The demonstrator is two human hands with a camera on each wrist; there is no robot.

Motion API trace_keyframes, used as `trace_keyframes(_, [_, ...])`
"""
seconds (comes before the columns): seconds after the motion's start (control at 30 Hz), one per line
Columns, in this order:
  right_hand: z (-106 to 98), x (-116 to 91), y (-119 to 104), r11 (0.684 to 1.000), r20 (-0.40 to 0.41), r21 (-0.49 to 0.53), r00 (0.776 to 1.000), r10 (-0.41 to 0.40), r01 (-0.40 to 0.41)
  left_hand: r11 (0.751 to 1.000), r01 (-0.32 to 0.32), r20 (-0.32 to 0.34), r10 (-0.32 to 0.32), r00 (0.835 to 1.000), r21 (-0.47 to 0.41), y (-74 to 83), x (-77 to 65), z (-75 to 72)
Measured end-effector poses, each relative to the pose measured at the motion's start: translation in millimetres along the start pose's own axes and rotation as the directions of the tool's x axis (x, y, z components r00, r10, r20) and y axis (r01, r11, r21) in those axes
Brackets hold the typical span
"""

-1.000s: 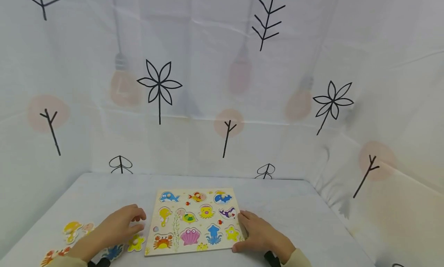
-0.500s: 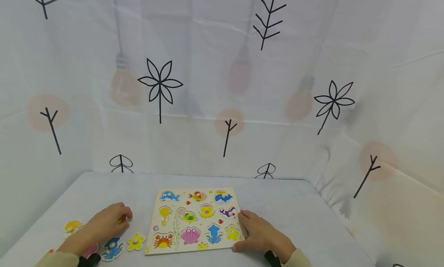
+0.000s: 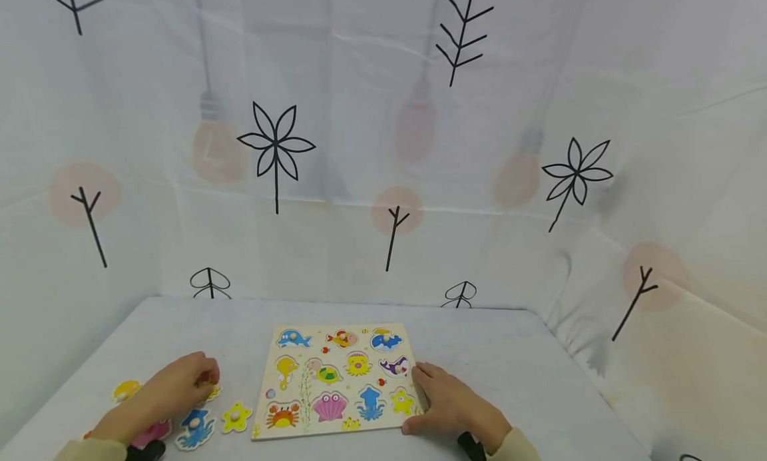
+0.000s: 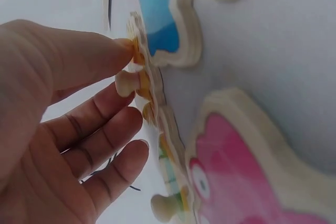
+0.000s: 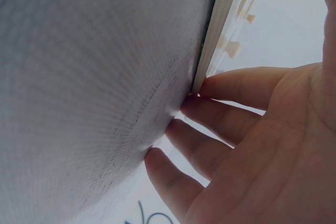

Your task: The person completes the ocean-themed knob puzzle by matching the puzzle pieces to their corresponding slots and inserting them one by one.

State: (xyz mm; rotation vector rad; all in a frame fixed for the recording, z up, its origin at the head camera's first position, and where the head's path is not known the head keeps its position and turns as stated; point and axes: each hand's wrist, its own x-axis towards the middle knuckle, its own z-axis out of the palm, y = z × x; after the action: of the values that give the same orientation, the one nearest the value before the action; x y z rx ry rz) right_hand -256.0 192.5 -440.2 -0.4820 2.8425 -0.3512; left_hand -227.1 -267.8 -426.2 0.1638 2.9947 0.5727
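My left hand point(image 3: 180, 381) is low over loose puzzle pieces left of the board. Its thumb tip and index fingertip are right at a yellow-orange puzzle piece point(image 4: 144, 87), beside its wooden knob point(image 4: 126, 83). The hand mostly hides this piece in the head view. Close by are a blue squid piece point(image 3: 196, 430), a yellow star piece point(image 3: 236, 416) and a pink shell piece point(image 4: 236, 166). My right hand point(image 3: 449, 401) rests at the lower right corner of the puzzle board point(image 3: 335, 394), with extended fingertips point(image 5: 157, 156) on the cloth and against the board's edge.
A yellow piece point(image 3: 126, 389) lies left of my left hand. Behind the hand, a green-and-orange piece point(image 4: 173, 182) shows its knob. A white cloth covers the table point(image 3: 515, 348), and a patterned curtain point(image 3: 335, 248) hangs behind it.
My left hand has moved left from beside the board to the loose pieces, uncovering the squid and star pieces. The right hand and the board stay in place.
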Motion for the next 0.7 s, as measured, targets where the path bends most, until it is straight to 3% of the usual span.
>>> trace_keyframes(0.3, [0.7,0.9,1.4,1.000,-0.004,-0.007,1.000,-0.004,0.004,1.000,0.029,0.003,-0.029,1.000,-0.002,-6.4,-4.1,-0.8])
trace_keyframes(0.7, [0.5,-0.4,0.9,1.000,0.004,0.005,1.000,-0.002,0.002,1.000,0.018,0.006,-0.018,1.000,-0.014,-2.2,0.5,-5.0])
